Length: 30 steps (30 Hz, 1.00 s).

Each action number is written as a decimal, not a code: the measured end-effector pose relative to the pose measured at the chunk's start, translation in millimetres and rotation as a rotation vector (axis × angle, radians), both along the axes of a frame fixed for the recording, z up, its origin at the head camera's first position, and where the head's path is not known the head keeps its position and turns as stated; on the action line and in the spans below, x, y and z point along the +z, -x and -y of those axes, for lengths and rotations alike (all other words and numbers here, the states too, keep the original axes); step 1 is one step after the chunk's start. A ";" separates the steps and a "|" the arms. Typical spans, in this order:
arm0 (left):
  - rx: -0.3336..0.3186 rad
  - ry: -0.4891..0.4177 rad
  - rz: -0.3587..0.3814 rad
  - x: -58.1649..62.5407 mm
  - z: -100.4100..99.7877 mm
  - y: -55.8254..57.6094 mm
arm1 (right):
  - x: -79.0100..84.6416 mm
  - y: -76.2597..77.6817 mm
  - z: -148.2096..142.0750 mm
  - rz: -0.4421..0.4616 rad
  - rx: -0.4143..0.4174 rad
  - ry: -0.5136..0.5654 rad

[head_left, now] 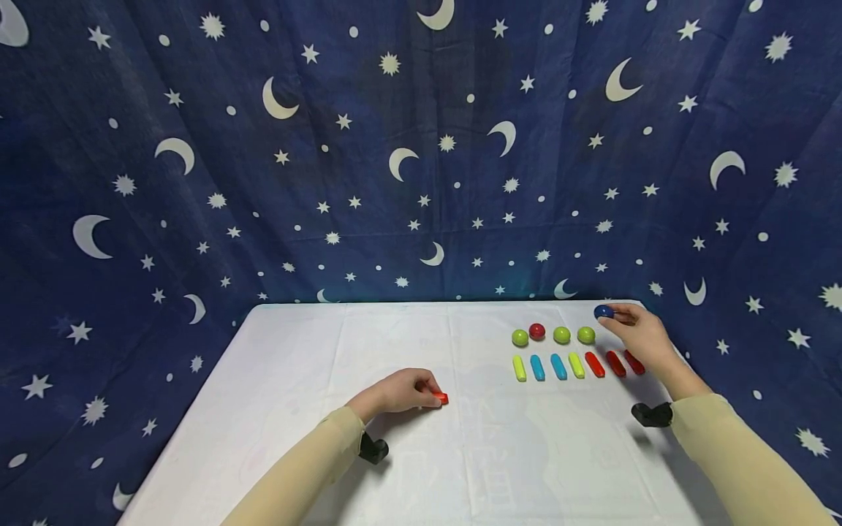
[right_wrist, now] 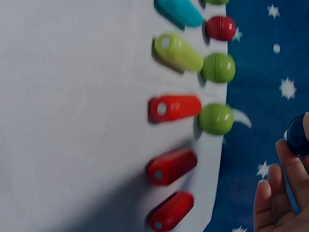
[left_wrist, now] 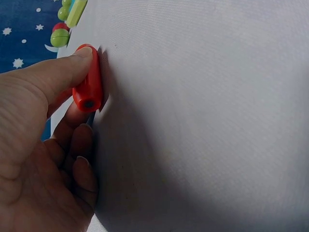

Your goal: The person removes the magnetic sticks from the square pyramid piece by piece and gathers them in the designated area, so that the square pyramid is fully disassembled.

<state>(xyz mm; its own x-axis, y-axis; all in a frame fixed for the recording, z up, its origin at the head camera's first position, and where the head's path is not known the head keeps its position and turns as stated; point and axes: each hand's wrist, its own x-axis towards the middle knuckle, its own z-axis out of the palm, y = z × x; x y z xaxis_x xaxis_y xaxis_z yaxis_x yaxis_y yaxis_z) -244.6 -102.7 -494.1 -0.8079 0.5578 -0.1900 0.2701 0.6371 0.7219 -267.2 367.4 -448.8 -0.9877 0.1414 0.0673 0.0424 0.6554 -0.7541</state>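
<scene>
My left hand (head_left: pixel 403 391) is low over the middle of the white table, pinching a red rod (left_wrist: pixel 95 79) between thumb and fingers. A small dark round spot, like a magnet, shows in the rod's near end in the left wrist view. At the far right, my right hand (head_left: pixel 643 340) holds a dark blue ball (head_left: pixel 603 312) at its fingertips, above the table's back edge. Below and left of it lies a row of rods, three of them red (right_wrist: pixel 175 107). Three green balls (head_left: pixel 562 334) and a red ball (head_left: pixel 536 332) sit behind the rods.
Two light blue rods (head_left: pixel 559 367) and two yellow-green rods (head_left: pixel 519 368) belong to the row on the right half of the white table (head_left: pixel 296 351). A dark blue cloth (head_left: pixel 368 183) with moons and stars hangs behind the table and along its sides.
</scene>
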 end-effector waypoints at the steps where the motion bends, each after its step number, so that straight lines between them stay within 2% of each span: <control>1: 0.000 -0.001 0.003 -0.1 0.1 0.1 | -1.5 1.0 -3.7 0.001 -0.019 0.009; 8: -0.005 -0.008 0.012 -1.5 1.9 0.8 | -14.0 7.9 -19.0 0.056 -0.105 0.028; 12: -0.002 -0.016 0.010 -1.9 2.4 0.9 | -22.9 11.4 -23.7 0.109 -0.121 -0.028; 19: 0.007 -0.026 0.027 -2.9 1.9 1.0 | -35.7 13.6 -25.7 0.171 -0.115 -0.088; 30: 0.006 -0.022 0.026 -1.7 2.5 0.5 | -47.4 19.5 -23.1 0.191 -0.127 -0.120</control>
